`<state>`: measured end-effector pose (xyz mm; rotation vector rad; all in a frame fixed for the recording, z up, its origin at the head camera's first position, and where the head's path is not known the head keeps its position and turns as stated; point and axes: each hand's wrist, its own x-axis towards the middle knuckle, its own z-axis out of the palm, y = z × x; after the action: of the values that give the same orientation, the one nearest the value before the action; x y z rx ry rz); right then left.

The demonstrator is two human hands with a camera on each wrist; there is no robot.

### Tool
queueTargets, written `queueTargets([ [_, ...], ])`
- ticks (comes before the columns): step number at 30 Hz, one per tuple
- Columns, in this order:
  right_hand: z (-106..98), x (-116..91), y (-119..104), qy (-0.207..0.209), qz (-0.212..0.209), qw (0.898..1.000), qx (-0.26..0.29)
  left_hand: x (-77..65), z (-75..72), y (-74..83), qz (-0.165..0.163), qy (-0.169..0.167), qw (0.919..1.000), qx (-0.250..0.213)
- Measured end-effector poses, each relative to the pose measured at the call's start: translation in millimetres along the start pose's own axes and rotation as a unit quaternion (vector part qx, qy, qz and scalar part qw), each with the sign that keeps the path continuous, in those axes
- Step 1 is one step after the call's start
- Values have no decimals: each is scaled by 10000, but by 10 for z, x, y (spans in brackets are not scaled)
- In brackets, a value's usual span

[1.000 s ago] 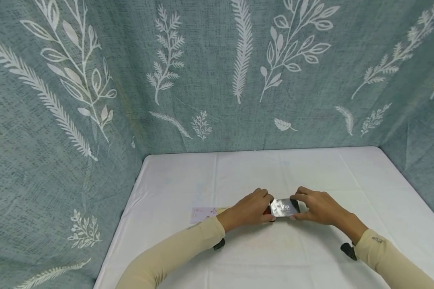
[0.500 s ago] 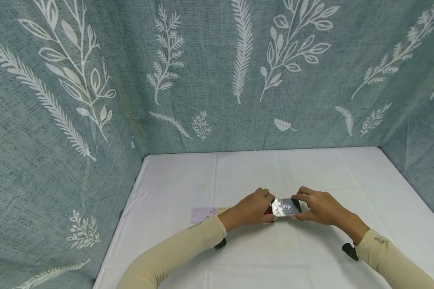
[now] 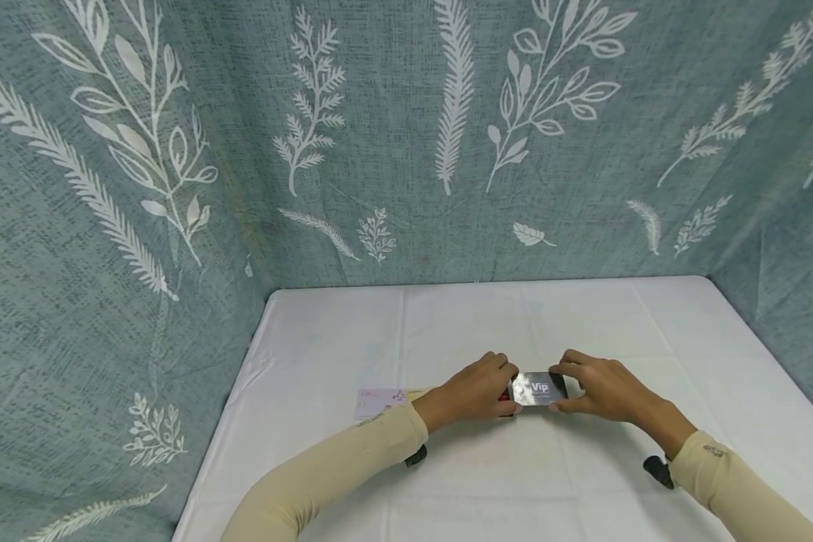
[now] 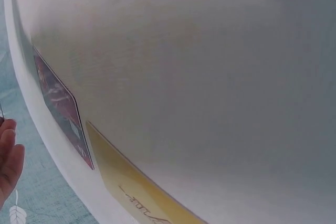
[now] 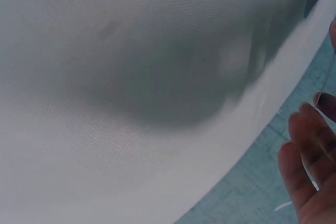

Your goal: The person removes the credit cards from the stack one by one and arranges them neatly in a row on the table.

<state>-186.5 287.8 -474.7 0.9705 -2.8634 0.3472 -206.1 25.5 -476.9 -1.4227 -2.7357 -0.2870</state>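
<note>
A shiny silver-and-black card marked "Vip" (image 3: 540, 388) is held level over the table between both hands in the head view. My left hand (image 3: 477, 388) pinches its left end, thumb at the near edge and fingers at the far edge. At its right end, my right hand (image 3: 599, 386) grips it the same way. A dark red card (image 4: 60, 103) lies on the table below the left hand, mostly covered in the head view. Beside it lies a yellow card (image 4: 131, 179). In the right wrist view, the fingers (image 5: 310, 140) hold the card's thin edge.
A pale purple card (image 3: 379, 403) lies at the left end of the row of cards, partly behind the left sleeve (image 3: 332, 467). White cloth covers the table (image 3: 461, 324). A green leaf-patterned curtain (image 3: 406, 150) hangs behind and at both sides. Dark wrist-worn pieces (image 3: 659, 472) hang under the forearms.
Both hands have shifted slightly to the right together, carrying the silver card with them. Their grip looks the same, and the cards on the table stay put.
</note>
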Motion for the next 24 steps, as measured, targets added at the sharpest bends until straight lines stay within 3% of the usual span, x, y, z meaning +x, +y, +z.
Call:
queueTargets([
  [24,39,-12,16,-125,53,9999,24,10,50,10,-77,-132,9999,57],
])
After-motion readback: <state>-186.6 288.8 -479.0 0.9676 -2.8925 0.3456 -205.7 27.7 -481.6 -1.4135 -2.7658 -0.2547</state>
